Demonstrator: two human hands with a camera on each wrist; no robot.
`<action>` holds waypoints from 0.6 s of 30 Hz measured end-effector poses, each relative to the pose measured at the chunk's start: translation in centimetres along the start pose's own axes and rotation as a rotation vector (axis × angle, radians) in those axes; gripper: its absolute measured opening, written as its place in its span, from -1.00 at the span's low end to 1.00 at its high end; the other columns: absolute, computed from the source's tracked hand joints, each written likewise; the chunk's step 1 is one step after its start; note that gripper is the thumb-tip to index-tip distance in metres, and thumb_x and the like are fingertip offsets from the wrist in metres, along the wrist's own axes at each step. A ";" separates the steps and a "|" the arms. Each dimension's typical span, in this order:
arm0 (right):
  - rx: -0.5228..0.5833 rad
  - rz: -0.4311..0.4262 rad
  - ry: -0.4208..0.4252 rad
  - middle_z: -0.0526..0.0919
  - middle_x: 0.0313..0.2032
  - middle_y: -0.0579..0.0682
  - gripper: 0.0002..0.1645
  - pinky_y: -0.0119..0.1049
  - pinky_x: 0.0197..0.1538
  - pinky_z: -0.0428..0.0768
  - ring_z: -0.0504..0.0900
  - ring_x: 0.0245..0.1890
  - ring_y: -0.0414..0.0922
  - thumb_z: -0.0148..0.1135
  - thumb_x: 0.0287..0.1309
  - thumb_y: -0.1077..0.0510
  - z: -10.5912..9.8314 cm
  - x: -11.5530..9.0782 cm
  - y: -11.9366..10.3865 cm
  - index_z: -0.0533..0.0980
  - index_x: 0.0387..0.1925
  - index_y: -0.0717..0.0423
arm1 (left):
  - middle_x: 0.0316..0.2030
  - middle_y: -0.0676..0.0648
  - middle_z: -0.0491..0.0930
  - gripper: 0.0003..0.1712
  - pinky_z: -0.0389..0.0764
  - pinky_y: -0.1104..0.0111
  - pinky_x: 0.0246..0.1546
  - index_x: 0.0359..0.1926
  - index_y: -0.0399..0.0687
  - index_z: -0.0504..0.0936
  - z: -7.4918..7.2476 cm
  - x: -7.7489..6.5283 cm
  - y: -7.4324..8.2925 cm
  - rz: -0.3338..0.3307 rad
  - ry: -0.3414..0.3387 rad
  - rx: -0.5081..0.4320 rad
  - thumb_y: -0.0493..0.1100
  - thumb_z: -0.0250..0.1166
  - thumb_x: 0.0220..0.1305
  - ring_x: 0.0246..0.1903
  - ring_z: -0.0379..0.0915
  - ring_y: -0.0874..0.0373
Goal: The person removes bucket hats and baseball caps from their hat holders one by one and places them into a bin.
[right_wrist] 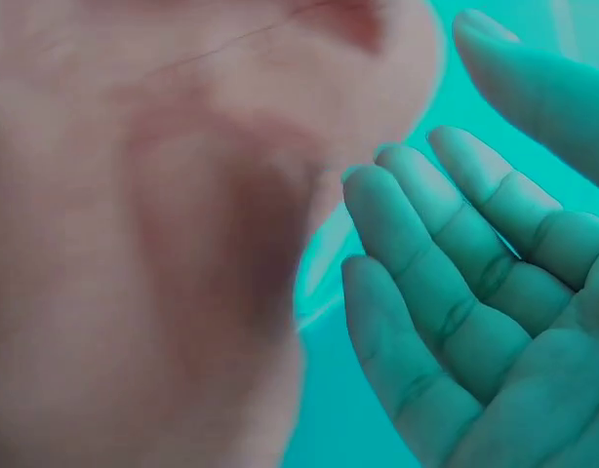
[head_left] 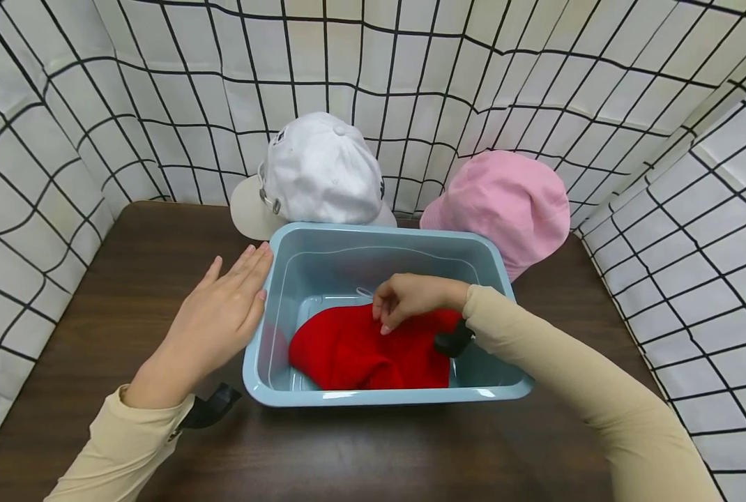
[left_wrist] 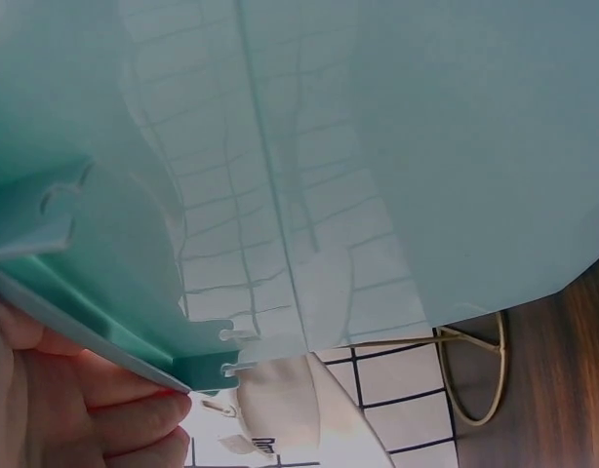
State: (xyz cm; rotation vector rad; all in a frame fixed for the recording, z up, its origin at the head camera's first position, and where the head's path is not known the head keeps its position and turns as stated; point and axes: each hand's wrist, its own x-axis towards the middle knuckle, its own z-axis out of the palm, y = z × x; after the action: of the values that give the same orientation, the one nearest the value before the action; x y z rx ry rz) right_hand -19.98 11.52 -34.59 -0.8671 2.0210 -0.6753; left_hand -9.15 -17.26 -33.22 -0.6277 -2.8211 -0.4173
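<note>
A red cloth hat (head_left: 367,348) lies inside the light-blue plastic basin (head_left: 385,397), its folds spread over the bottom. Over the hat, my right hand (head_left: 413,300) hangs with loosely bent fingers. In the right wrist view those fingers (right_wrist: 475,214) grip nothing, and a blurred reddish surface fills the left side. My left hand (head_left: 222,307) rests along the basin's left rim, fingers straight. From below, the left wrist view shows the fingers (left_wrist: 134,409) at the rim and the basin's outer wall (left_wrist: 456,175).
Behind the basin are a white cap (head_left: 329,174) with a beige brim and a pink hat (head_left: 505,202). Black wire grid panels (head_left: 404,90) backed with white stand around the dark wooden table (head_left: 379,453). Dark wrist mounts (head_left: 210,408) are worn at both sleeves.
</note>
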 end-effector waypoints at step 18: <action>0.066 -0.228 0.371 0.64 -0.35 -0.01 -0.88 -0.27 -0.17 0.60 0.61 -0.35 -0.05 0.29 0.13 0.25 -1.7 -4.6 -1.7 0.57 -0.27 0.19 | 0.37 -0.27 0.12 -0.36 0.01 -0.15 0.28 0.38 -0.35 0.12 -0.4 0.1 0.2 -0.022 -0.059 -0.024 -0.16 -0.03 0.37 0.37 -0.02 -0.15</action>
State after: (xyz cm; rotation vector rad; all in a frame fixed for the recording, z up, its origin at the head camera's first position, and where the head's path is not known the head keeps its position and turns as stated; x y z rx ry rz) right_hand -18.92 14.25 -30.33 -0.9999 2.2267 -1.0914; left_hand -9.12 -17.16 -32.77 -0.6250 -2.8852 -0.4444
